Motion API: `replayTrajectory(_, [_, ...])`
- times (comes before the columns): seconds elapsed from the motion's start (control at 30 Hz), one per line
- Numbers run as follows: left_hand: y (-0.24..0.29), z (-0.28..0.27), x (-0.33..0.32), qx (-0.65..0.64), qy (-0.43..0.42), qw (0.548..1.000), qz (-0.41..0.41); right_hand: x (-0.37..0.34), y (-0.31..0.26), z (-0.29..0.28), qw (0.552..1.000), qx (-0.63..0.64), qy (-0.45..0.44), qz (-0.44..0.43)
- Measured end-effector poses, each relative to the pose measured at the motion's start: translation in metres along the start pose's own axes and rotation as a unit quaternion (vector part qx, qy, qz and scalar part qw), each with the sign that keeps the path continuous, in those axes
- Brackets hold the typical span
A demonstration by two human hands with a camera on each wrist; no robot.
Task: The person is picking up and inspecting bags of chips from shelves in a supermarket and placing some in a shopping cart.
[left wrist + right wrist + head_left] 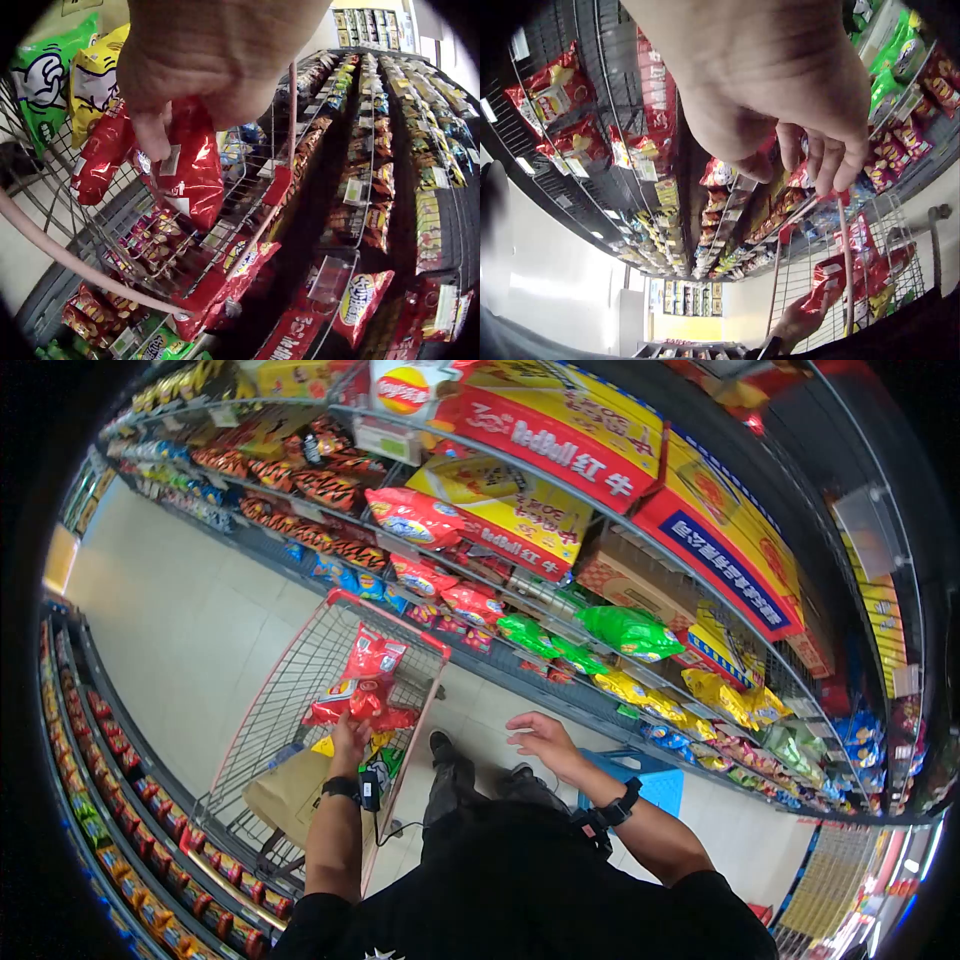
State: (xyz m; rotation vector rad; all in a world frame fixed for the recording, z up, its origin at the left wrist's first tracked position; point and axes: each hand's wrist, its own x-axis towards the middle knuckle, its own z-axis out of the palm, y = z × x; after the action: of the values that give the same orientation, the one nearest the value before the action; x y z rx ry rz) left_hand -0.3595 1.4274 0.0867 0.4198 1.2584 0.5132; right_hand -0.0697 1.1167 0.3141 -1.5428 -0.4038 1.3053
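My left hand (350, 740) grips the near edge of a red chip bag (345, 698) inside the shopping cart (237, 735). In the right wrist view its fingers curl on that bag (826, 285). Other red bags (103, 154) lie against it, with a green bag (49, 79) and a yellow bag (94, 82) at the cart's near end. Over the floor between cart and shelf, my right hand (548, 743) hangs in the air, fingers loosely bent and holding nothing. The right wrist view shows this hand (780, 82) with snack shelves behind it.
A long snack shelf (560, 678) runs along the far side, with Red Bull cartons (560, 445) on top. Low shelving (130, 780) curves along the left. A blue stool (655, 785) stands at the right; a tan bag (285, 795) lies in the cart.
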Motion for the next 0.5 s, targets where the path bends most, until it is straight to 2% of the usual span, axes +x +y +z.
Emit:
replayTrajectory(0.03, [-0.008,-0.002,0.016,0.0,0.009,1.0,-0.015,-0.005,0.001,-0.011,1.0,0.005,0.009,-0.003])
replayTrajectory(0.17, [-0.007,0.098,-0.039,0.18,-0.103,0.977,0.046,-0.032,0.01,-0.065,0.997,0.037,0.064,-0.021])
replayTrajectory(0.3, [-0.022,0.219,-0.1,0.179,-0.277,0.943,0.04,-0.064,0.024,-0.139,0.985,0.063,0.148,-0.059])
replayTrajectory(0.33, [-0.019,0.258,-0.139,0.197,-0.348,0.915,0.052,-0.07,0.034,-0.165,0.98,0.077,0.171,-0.07])
replayTrajectory(0.37, [-0.012,0.293,-0.194,0.215,-0.415,0.882,0.061,-0.076,0.05,-0.193,0.97,0.029,0.214,-0.111])
replayTrajectory(0.4, [0.001,0.323,-0.261,0.25,-0.465,0.841,0.116,-0.085,0.059,-0.218,0.954,-0.02,0.259,-0.148])
replayTrajectory(0.47, [0.021,0.368,-0.4,0.277,-0.552,0.75,0.237,-0.11,0.047,-0.272,0.922,0.04,0.341,-0.179])
replayTrajectory(0.5, [0.023,0.325,-0.41,0.289,-0.568,0.736,0.228,-0.123,0.048,-0.301,0.894,0.003,0.391,-0.218])
